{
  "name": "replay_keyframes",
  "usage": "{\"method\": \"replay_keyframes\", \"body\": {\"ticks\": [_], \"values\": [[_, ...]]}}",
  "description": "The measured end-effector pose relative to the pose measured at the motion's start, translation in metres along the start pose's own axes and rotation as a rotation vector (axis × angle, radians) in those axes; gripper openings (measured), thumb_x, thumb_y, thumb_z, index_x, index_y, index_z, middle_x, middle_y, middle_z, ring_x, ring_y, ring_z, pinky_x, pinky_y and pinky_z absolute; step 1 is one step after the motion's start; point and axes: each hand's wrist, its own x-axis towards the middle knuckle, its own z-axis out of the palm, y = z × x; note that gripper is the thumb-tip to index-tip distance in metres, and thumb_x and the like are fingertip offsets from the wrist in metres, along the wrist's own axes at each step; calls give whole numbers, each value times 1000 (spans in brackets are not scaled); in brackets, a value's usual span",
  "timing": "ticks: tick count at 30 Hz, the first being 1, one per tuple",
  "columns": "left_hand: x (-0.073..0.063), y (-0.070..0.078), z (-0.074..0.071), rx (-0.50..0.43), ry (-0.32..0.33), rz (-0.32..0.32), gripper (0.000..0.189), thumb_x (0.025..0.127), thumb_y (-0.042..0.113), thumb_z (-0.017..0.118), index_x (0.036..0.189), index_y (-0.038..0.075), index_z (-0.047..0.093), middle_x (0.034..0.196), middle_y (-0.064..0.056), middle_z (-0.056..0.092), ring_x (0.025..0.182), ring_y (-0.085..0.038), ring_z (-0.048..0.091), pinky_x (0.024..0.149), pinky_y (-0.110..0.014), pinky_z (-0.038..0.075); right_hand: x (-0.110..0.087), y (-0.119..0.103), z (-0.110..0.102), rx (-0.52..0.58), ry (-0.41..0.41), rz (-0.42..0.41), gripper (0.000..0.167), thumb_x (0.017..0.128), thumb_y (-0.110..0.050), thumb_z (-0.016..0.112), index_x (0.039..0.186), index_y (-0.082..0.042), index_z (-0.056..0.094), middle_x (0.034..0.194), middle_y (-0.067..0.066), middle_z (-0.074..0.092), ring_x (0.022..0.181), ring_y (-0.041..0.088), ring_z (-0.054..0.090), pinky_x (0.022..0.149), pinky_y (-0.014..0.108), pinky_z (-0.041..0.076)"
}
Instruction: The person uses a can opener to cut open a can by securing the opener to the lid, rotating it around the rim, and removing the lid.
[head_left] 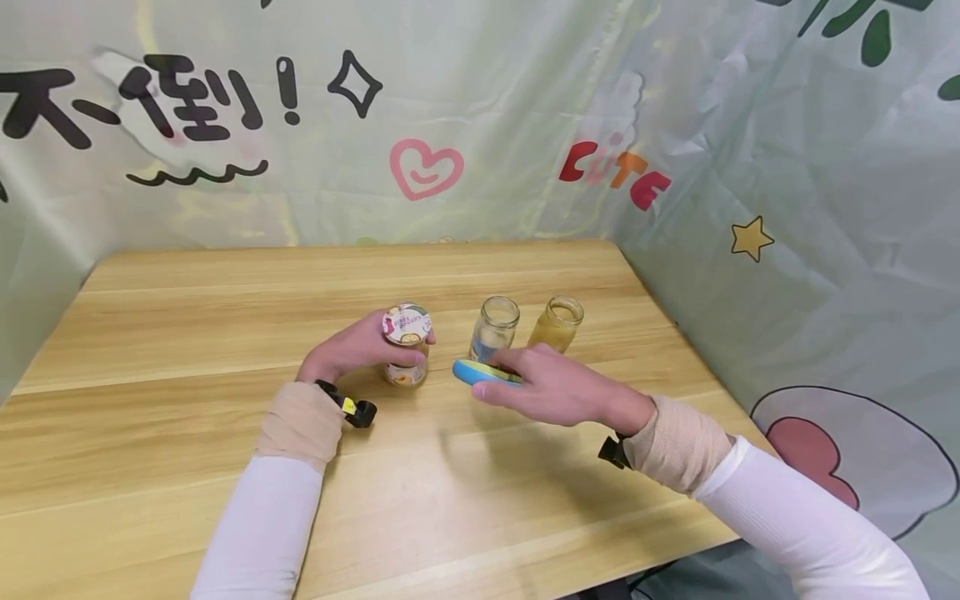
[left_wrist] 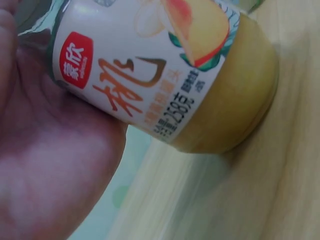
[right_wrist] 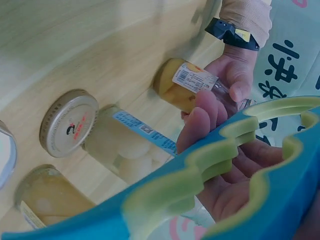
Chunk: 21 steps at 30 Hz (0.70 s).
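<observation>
My left hand (head_left: 358,346) grips a glass jar of peaches (head_left: 406,372), its thumb across the front and fingers behind. The jar stands upright on the table with a patterned lid (head_left: 407,324) on top; its peach label (left_wrist: 135,65) faces the left wrist camera. In my right hand (head_left: 558,388) is a blue and green jar opener (head_left: 471,372), held above the table to the right of that jar. Stepped pale-green teeth (right_wrist: 210,160) line its inside in the right wrist view, where the fingers show through and behind its opening. The opener is apart from the peach jar.
Behind the right hand stand two lidless jars: one with pale contents and a blue label (head_left: 492,333), another with yellow contents (head_left: 557,327). A metal lid (right_wrist: 69,124) lies near them, with part of another round object (right_wrist: 6,156) at the frame's edge. Printed curtains border the table (head_left: 187,333).
</observation>
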Motion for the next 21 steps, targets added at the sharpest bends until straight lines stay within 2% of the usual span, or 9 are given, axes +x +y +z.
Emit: {"method": "replay_keyframes", "body": {"ticks": [4, 10, 14, 18, 21], "values": [[1, 2, 4, 4, -28, -5, 36, 90, 13, 80, 123, 5, 66, 129, -31, 63, 106, -13, 66, 97, -25, 51, 0, -3, 0, 3, 17, -5, 37, 104, -59, 49, 102, -24, 61, 70, -7, 55, 58, 7, 50, 59, 27, 44], [4, 2, 7, 15, -48, 23, 35, 90, 14, 81, 122, 6, 67, 129, -32, 63, 105, -12, 65, 97, -24, 52, 0, -5, -2, 42, 18, -38, 40, 107, -59, 43, 93, -24, 57, 65, -9, 48, 53, 4, 43, 55, 26, 39], [5, 3, 10, 15, -60, 43, 34, 90, 12, 80, 121, 4, 67, 127, -33, 63, 103, -12, 66, 97, -25, 52, 0, -7, -2, 53, 13, -8, 39, 106, -58, 46, 93, -23, 62, 63, -9, 48, 51, 5, 42, 53, 25, 39], [6, 5, 12, 13, -71, 58, 34, 90, 11, 80, 120, 3, 67, 125, -31, 65, 102, -13, 65, 97, -26, 52, 0, -9, -1, 56, 34, 41, 34, 101, -46, 55, 119, -20, 68, 74, -5, 62, 55, 8, 53, 56, 28, 47], [7, 5, 14, 11, -76, 57, 37, 89, 11, 81, 123, 2, 66, 126, -29, 66, 104, -14, 65, 98, -26, 51, 0, -12, -1, 41, 48, 57, 46, 96, -40, 56, 137, -19, 60, 83, -2, 67, 59, 10, 58, 59, 31, 51]]}}
